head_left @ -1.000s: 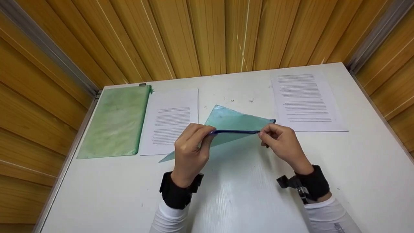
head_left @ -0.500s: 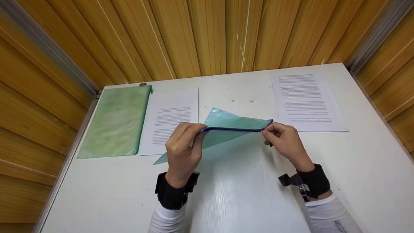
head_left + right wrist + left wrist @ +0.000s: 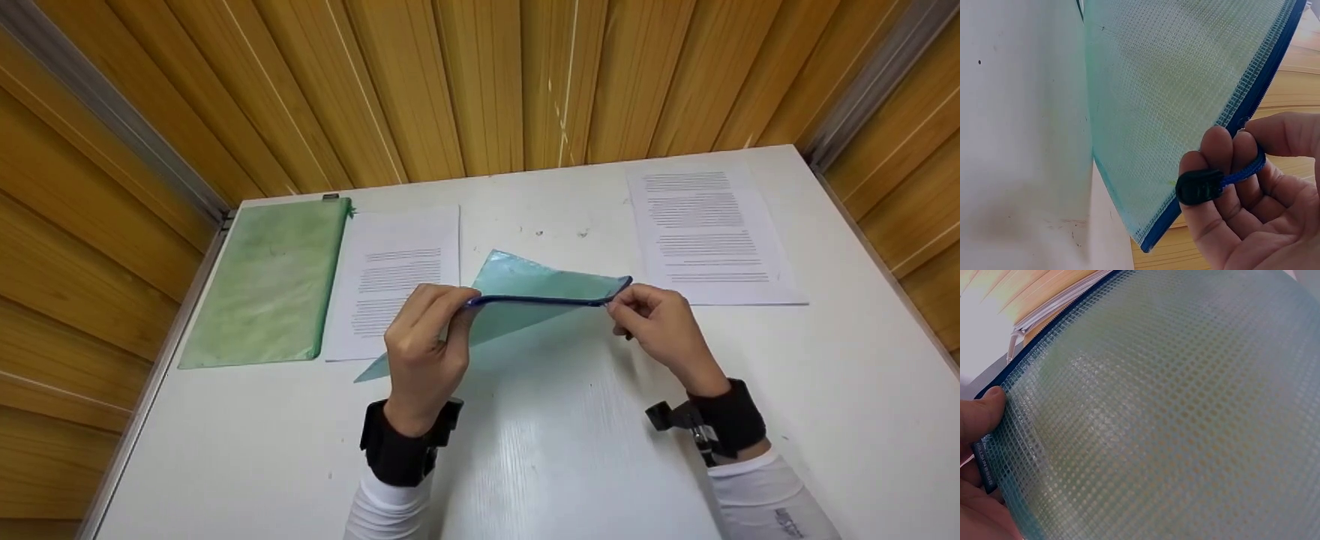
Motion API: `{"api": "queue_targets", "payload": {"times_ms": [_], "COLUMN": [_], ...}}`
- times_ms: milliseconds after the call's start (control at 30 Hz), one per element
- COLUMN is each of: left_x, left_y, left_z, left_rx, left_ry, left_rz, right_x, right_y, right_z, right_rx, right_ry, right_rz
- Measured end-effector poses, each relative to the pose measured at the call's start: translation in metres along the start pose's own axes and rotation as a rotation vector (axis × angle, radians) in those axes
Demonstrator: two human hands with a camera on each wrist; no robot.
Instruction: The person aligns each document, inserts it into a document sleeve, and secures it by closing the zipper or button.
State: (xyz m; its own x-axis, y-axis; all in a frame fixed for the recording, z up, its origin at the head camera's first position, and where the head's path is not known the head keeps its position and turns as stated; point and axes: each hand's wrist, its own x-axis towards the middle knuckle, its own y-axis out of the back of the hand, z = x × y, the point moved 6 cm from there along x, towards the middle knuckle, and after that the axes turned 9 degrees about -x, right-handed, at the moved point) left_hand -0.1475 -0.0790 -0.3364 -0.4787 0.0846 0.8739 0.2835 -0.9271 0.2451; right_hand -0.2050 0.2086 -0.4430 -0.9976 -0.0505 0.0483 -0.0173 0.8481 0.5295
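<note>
A translucent blue-green mesh zipper pouch (image 3: 555,283) is held up over the table, its dark blue zipper edge running between both hands. At the left end of that edge my left hand (image 3: 427,345) pinches the pouch; the left wrist view shows the thumb on the mesh and a small dark label (image 3: 984,467) below it. My right hand (image 3: 656,330) pinches the zipper slider near the pouch's right corner. In the right wrist view, the slider's blue cord (image 3: 1244,170) with its dark end piece (image 3: 1199,188) hangs across the fingers. The mesh hides what lies behind the pouch in the left wrist view.
A green zipper pouch (image 3: 262,285) lies flat on the white table (image 3: 555,450) at the left. Beside it is a printed sheet (image 3: 409,232), partly covered by my left hand and pouch. Another printed sheet (image 3: 705,225) lies back right. Wood-patterned walls (image 3: 480,82) border the table.
My left hand has shifted left with its end of the pouch. My right hand has moved slightly right, closer to the pouch's corner. Over the last half second both are nearly still.
</note>
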Motion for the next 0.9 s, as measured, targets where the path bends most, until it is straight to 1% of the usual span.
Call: {"api": "queue_targets", "payload": {"times_ms": [200, 367, 500, 633, 900], "left_x": [0.000, 0.001, 0.000, 0.001, 0.002], "left_y": [0.002, 0.002, 0.006, 0.011, 0.012], "left_z": [0.000, -0.001, -0.001, -0.002, -0.001], "left_rx": [-0.002, 0.002, -0.010, -0.022, -0.024], "left_ry": [0.008, 0.002, 0.008, 0.027, 0.037], "left_rz": [0.015, 0.015, 0.045, 0.071, 0.069], "right_x": [0.003, 0.003, 0.005, 0.007, 0.007], "right_y": [0.002, 0.003, 0.004, 0.006, 0.006], "right_z": [0.008, 0.010, 0.013, 0.017, 0.019], "right_rx": [-0.006, -0.013, -0.041, -0.066, -0.055], "right_ry": [-0.033, -0.041, -0.049, -0.059, -0.066], "right_rz": [0.007, 0.008, 0.028, 0.043, 0.036]}}
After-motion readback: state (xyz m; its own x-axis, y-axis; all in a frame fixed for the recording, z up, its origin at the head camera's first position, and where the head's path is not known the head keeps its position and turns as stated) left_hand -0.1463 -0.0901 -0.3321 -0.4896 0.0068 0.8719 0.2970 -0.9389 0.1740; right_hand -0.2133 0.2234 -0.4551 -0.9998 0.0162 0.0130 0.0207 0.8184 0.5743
